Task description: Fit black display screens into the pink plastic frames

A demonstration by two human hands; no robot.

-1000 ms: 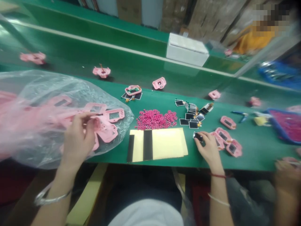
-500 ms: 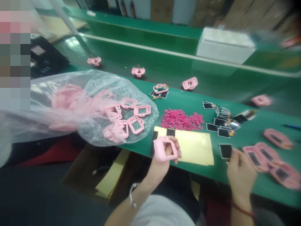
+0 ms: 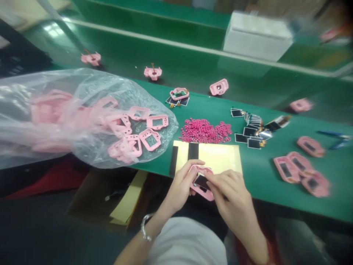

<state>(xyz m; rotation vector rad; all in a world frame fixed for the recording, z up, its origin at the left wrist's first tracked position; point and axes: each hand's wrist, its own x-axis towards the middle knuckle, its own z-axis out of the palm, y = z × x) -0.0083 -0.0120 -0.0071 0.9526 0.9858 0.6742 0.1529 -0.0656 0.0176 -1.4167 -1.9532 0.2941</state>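
Note:
My left hand (image 3: 180, 186) is closed around a pink plastic camera casing (image 3: 209, 195), its hollow inner side turned up. With my right hand (image 3: 231, 189) I pinch a small display screen (image 3: 201, 181), which lies tilted in the casing's window; whether it is seated flat I cannot tell. Both hands are over the near edge of a yellow sheet (image 3: 217, 154) with black strips. Just beyond it is a heap of small magenta buttons (image 3: 202, 130). More loose screens (image 3: 249, 131) lie to the right, and several casings with screens inside (image 3: 299, 162) sit farther right.
At left a clear plastic bag (image 3: 91, 82) of pink casings spreads over the green table (image 3: 261, 180). Pink half-shells (image 3: 219, 87) stand in a row on the dark belt behind. A white foam box (image 3: 257, 35) is farther back; blue-handled pliers (image 3: 335, 134) lie at right.
My right hand has brought the screen leftward into the casing. My left hand has turned the casing over, hollow side up. The camera view has shifted right and down.

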